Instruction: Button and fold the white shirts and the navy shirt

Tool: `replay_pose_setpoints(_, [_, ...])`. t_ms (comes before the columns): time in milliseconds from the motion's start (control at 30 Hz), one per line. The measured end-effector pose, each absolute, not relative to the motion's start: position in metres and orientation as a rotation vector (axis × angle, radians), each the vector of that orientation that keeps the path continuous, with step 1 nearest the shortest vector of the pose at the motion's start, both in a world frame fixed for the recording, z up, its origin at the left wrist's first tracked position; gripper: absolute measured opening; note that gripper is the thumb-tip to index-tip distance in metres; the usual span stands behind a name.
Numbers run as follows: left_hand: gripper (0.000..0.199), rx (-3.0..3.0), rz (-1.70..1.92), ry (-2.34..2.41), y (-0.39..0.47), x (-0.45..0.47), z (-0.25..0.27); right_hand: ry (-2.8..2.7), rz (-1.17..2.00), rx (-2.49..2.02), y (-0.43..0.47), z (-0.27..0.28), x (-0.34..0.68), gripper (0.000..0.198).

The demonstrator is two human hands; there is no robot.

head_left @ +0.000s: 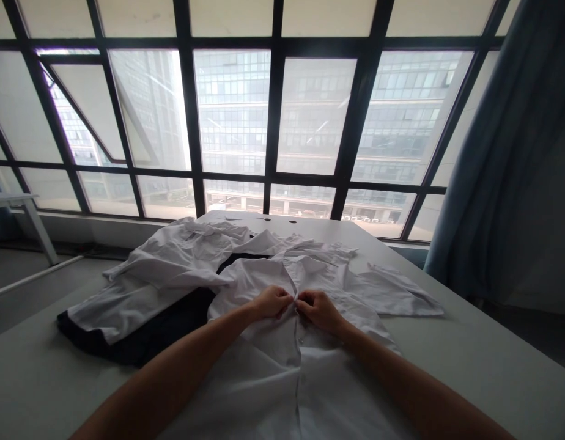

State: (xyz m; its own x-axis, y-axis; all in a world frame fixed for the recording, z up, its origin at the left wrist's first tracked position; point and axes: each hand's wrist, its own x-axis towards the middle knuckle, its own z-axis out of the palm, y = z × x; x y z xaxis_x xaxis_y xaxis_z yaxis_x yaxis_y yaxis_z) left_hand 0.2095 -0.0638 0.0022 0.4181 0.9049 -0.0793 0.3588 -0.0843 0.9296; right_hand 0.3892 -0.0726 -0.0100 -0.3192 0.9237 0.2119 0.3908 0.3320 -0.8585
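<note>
A white button-up shirt lies spread front side up, its collar toward the far end of the table. My left hand pinches the left edge of its front opening on the upper chest. Close against it, my right hand grips the other edge, fingers curled. The two sets of fingertips meet at the placket; whatever button is between them is hidden. Below the hands the two front edges lie together down the middle. The shirt's sleeve stretches out to the right.
More crumpled white shirts lie beyond and to the left, with a dark garment partly under them. All rest on a white table. Large windows stand behind it, a blue-grey curtain hangs right, and another table stands left.
</note>
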Motion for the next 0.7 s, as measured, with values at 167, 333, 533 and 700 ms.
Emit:
replay_pose_setpoints(167, [0.027,1.654,0.676,1.127,-0.0657,0.2105,0.0035,-1.841,1.075,-1.142,-0.0666,-0.0116,0.3925,0.013])
replay_pose_setpoints(333, [0.027,1.658,0.656,1.105,-0.0696,0.2110,0.0084,-1.890,0.992,-1.159,-0.0659,-0.0128,0.3918,0.014])
replay_pose_setpoints(533, [0.025,1.585,0.686,1.113,-0.0690,0.2128,0.0077,-1.930,0.762,-1.193,-0.0692,-0.0111,0.3862,0.013])
replay_pose_setpoints(700, [0.030,1.531,0.706,1.113,-0.0654,0.2137,0.0047,-1.928,0.652,-1.245,-0.0730,-0.0089,0.3830,0.013])
